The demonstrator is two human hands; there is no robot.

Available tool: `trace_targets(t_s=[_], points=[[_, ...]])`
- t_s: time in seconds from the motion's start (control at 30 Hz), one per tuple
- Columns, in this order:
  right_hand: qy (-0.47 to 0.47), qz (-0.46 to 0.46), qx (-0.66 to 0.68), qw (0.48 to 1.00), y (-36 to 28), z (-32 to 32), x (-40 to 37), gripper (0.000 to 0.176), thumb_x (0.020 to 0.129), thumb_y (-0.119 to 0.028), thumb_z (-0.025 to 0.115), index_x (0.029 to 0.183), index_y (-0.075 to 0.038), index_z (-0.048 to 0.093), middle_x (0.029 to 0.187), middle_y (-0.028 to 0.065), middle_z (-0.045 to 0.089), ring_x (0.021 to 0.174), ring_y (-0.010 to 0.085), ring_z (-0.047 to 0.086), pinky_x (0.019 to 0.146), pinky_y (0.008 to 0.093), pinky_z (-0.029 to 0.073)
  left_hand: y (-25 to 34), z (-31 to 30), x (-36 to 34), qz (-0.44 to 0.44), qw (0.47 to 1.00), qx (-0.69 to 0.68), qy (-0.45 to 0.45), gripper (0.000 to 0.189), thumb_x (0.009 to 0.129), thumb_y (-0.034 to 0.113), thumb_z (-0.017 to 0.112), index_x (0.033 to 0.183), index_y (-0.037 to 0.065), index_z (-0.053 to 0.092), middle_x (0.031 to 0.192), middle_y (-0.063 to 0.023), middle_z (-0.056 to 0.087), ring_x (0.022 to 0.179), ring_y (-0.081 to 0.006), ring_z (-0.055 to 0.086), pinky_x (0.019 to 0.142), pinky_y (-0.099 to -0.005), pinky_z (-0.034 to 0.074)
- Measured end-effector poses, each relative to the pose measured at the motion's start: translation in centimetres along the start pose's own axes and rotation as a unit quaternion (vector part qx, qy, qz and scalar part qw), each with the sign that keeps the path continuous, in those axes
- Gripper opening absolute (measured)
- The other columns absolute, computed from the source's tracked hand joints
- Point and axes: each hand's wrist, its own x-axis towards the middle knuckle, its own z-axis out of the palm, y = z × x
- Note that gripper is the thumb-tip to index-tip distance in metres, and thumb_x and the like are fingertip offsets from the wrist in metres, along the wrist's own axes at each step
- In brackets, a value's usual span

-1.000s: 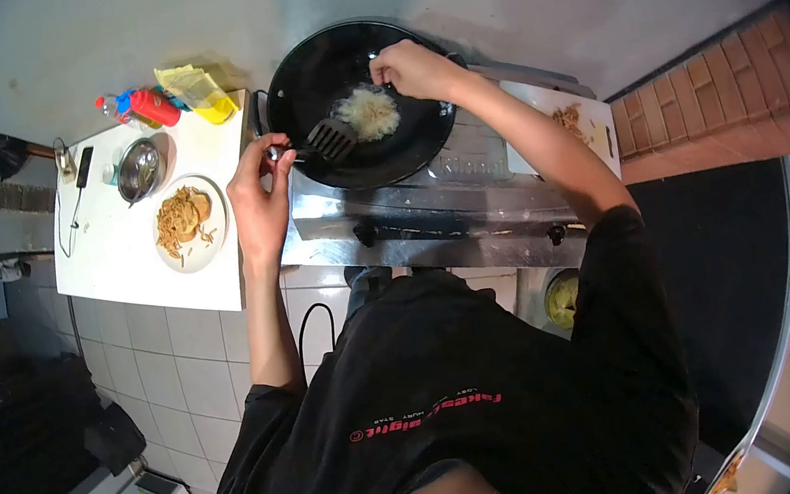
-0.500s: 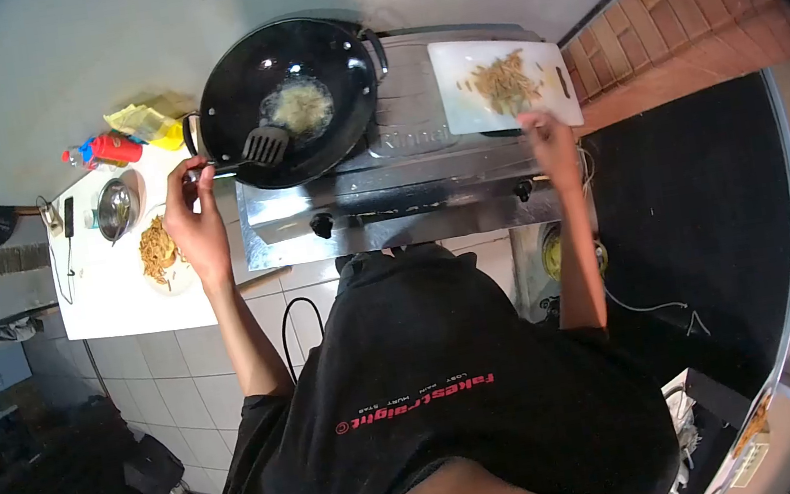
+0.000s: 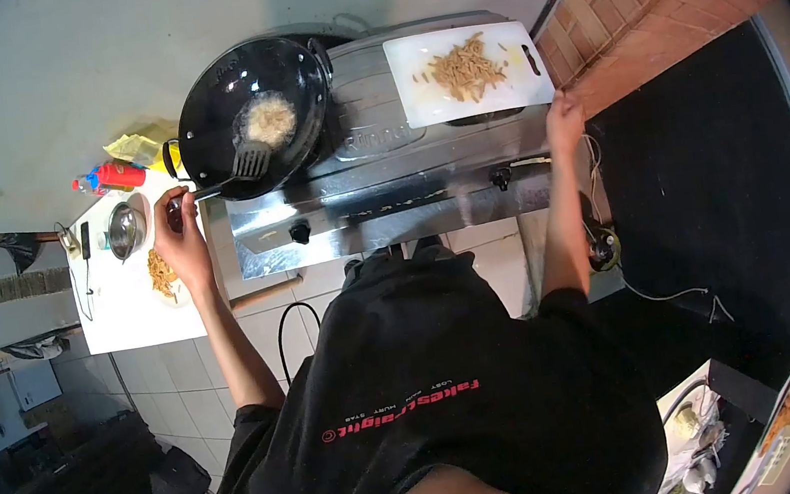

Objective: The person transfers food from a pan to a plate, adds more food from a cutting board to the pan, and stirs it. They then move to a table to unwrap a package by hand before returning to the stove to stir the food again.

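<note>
My left hand [image 3: 180, 234] is closed round the handle of a slotted spatula [image 3: 251, 162], whose black head rests inside a large black wok [image 3: 208, 122] beside pale food [image 3: 270, 120] frying in bubbling oil. On the right of the stove lies a white cutting board [image 3: 406, 58] with a pile of light brown strips [image 3: 467, 71]. My right hand [image 3: 565, 116] is at the board's lower right corner, its fingers closed against the edge. Whether the fingers grip the board firmly is hard to see.
The metal stove [image 3: 370, 210] has two black knobs. At the left, a white table [image 3: 138, 319] holds a metal bowl [image 3: 124, 230], a plate of browned strips [image 3: 162, 275], a red bottle [image 3: 120, 174] and a yellow packet [image 3: 139, 148]. A brick ledge [image 3: 626, 22] borders the right side.
My right hand has moved from the strips to the board's lower right corner. The strips look more spread. The whole view has shifted, with the spatula still in my left hand.
</note>
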Motion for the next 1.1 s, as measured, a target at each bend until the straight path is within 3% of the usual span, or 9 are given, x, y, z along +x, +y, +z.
trace_targets(t_s=[0.03, 0.1, 0.2, 0.4, 0.5, 0.67, 0.87, 1.0, 1.1], points=[[-0.001, 0.0, 0.001, 1.0, 0.6, 0.3, 1.7, 0.034, 0.099, -0.029, 0.06, 0.107, 0.003, 0.06, 0.084, 0.0112, 0.065, 0.072, 0.0201, 0.064, 0.065, 0.0349, 0.05, -0.2, 0.0, -0.2, 0.0, 1.0, 0.001, 0.001, 0.016, 0.096, 0.009, 0.065, 0.11, 0.001, 0.065, 0.091, -0.0016, 0.067, 0.076, -0.0067, 0.056, 0.072, -0.0221, 0.047], [-0.237, 0.267, 0.224, 0.907, 1.4, 0.9, 4.5, 0.038, 0.1, -0.035, 0.058, 0.105, 0.002, 0.061, 0.079, 0.0061, 0.063, 0.058, 0.0157, 0.057, 0.049, 0.0313, 0.045, -0.5, 0.2, -0.4, -0.006, 0.999, 0.052, -0.01, 0.016, 0.096, 0.01, 0.065, 0.108, 0.001, 0.065, 0.088, -0.0014, 0.066, 0.074, -0.007, 0.057, 0.071, -0.0221, 0.047], [-0.32, 0.238, 0.217, 0.891, 1.9, 1.9, 6.3, 0.039, 0.1, -0.037, 0.058, 0.103, 0.001, 0.062, 0.072, 0.002, 0.059, 0.05, 0.0111, 0.05, 0.04, 0.0266, 0.036, -1.1, 0.7, -1.0, 0.003, 0.998, 0.064, -0.002, 0.015, 0.095, 0.011, 0.066, 0.106, 0.001, 0.065, 0.084, -0.0016, 0.066, 0.074, -0.0073, 0.058, 0.07, -0.0225, 0.047], [-0.372, 0.248, 0.233, 0.864, 3.3, 4.1, 7.0, 0.032, 0.102, -0.03, 0.054, 0.106, 0.001, 0.063, 0.069, 0.0018, 0.057, 0.047, 0.0117, 0.048, 0.037, 0.0282, 0.035, -1.4, 0.9, -2.2, -0.041, 0.997, 0.062, 0.009, 0.018, 0.097, 0.013, 0.065, 0.108, -0.001, 0.065, 0.086, -0.0029, 0.067, 0.079, -0.0073, 0.059, 0.073, -0.0233, 0.047], [-0.356, 0.224, 0.217, 0.881, 3.3, 4.5, 6.8, 0.032, 0.103, -0.026, 0.051, 0.111, 0.002, 0.062, 0.071, 0.0029, 0.058, 0.047, 0.0125, 0.05, 0.037, 0.0287, 0.036, 0.0, 1.2, -2.3, 0.018, 0.996, -0.006, 0.088, 0.011, 0.097, 0.007, 0.063, 0.105, 0.0, 0.063, 0.086, -0.0028, 0.066, 0.074, -0.0064, 0.056, 0.068, -0.0222, 0.047], [-0.341, 0.256, 0.274, 0.862, 2.2, 3.6, 6.7, 0.029, 0.103, -0.021, 0.049, 0.114, 0.003, 0.061, 0.075, 0.0057, 0.06, 0.051, 0.0149, 0.054, 0.037, 0.0303, 0.039, 2.2, 1.6, -0.8, 0.037, 0.994, 0.042, 0.092, 0.013, 0.095, 0.008, 0.065, 0.105, 0.0, 0.064, 0.082, -0.0044, 0.067, 0.071, -0.0081, 0.06, 0.068, -0.0242, 0.047], [-0.362, 0.263, 0.334, 0.83, 1.0, 2.5, 7.2, 0.028, 0.102, -0.029, 0.053, 0.104, -0.002, 0.061, 0.078, 0.0054, 0.062, 0.056, 0.014, 0.058, 0.04, 0.0296, 0.042, 3.1, 5.2, 0.8, 0.073, 0.991, 0.071, 0.082, 0.013, 0.093, 0.007, 0.068, 0.104, 0.001, 0.064, 0.082, -0.0082, 0.069, 0.068, -0.0114, 0.061, 0.064, -0.027, 0.047], [-0.369, 0.257, 0.283, 0.847, 0.7, 2.8, 6.8, 0.028, 0.102, -0.031, 0.055, 0.103, -0.004, 0.061, 0.08, 0.0048, 0.063, 0.057, 0.0137, 0.059, 0.041, 0.029, 0.043, 3.0, 6.7, 1.4, 0.067, 0.991, 0.101, 0.058, 0.012, 0.094, 0.006, 0.067, 0.103, 0.0, 0.063, 0.081, -0.0092, 0.067, 0.068, -0.0116, 0.06, 0.064, -0.0269, 0.047], [-0.371, 0.245, 0.315, 0.839, 2.0, 3.7, 6.7, 0.028, 0.101, -0.032, 0.056, 0.104, -0.004, 0.06, 0.081, 0.0044, 0.064, 0.058, 0.0138, 0.059, 0.042, 0.0288, 0.044, 2.7, 7.2, 1.4, 0.106, 0.984, 0.127, 0.069, 0.013, 0.092, 0.002, 0.066, 0.103, -0.001, 0.061, 0.087, -0.0127, 0.067, 0.073, -0.0178, 0.065, 0.066, -0.0305, 0.05]])
